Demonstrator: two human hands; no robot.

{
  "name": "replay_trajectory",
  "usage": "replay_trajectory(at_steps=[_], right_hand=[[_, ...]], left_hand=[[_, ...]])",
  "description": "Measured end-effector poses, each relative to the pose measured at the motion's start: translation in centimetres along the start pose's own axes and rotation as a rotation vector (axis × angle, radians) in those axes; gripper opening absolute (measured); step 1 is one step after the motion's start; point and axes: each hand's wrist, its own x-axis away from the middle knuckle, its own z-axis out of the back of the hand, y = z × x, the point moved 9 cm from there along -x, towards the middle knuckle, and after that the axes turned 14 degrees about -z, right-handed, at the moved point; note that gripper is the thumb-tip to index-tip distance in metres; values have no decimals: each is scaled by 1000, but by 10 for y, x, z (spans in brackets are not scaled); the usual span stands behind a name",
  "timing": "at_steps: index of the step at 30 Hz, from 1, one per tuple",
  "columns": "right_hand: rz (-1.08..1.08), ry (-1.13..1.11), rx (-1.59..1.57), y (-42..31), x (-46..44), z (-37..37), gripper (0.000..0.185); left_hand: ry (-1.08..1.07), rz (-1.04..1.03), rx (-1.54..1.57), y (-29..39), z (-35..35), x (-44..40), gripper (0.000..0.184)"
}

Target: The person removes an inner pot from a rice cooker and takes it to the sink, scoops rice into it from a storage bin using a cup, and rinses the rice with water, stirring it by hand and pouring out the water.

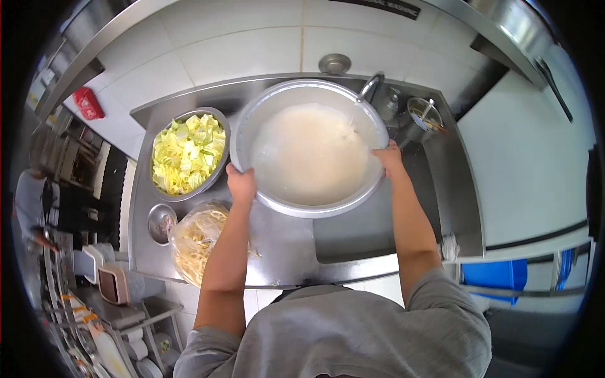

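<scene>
A large metal basin (296,210) of cloudy, whitish water with pale grains under it is gripped at both sides. My left hand (242,183) is closed on the lower left rim, and my right hand (388,159) holds the right rim. The basin lies partly over the sink (365,242) and partly over the steel counter beside it. Left of it stands a metal bowl (222,118) heaped with chopped cabbage (189,154). Close to my left forearm is a clear plastic bag (198,242) of pale strands, perhaps noodles or sprouts.
A faucet (372,85) rises behind the basin's right edge. Near it are a soap dispenser (391,104) and a metal container with utensils (423,120). A small metal bowl (162,223) sits at the counter's left. Another person (38,205) stands far left.
</scene>
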Motion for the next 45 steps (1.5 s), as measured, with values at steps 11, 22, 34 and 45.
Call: replay_trajectory(at_steps=[11, 22, 34, 45], right_hand=[[-121, -65, -465, 90, 144, -18, 43], [-231, -102, -691, 134, 229, -39, 41], [-306, -378, -597, 135, 202, -68, 34], [-415, -335, -500, 122, 53, -109, 52]], left_hand=[[-147, 21, 488, 0, 94, 10, 53], [-255, -156, 335, 77, 153, 20, 58], [-116, -154, 165, 126, 180, 53, 57], [-19, -166, 73, 145, 179, 65, 55]])
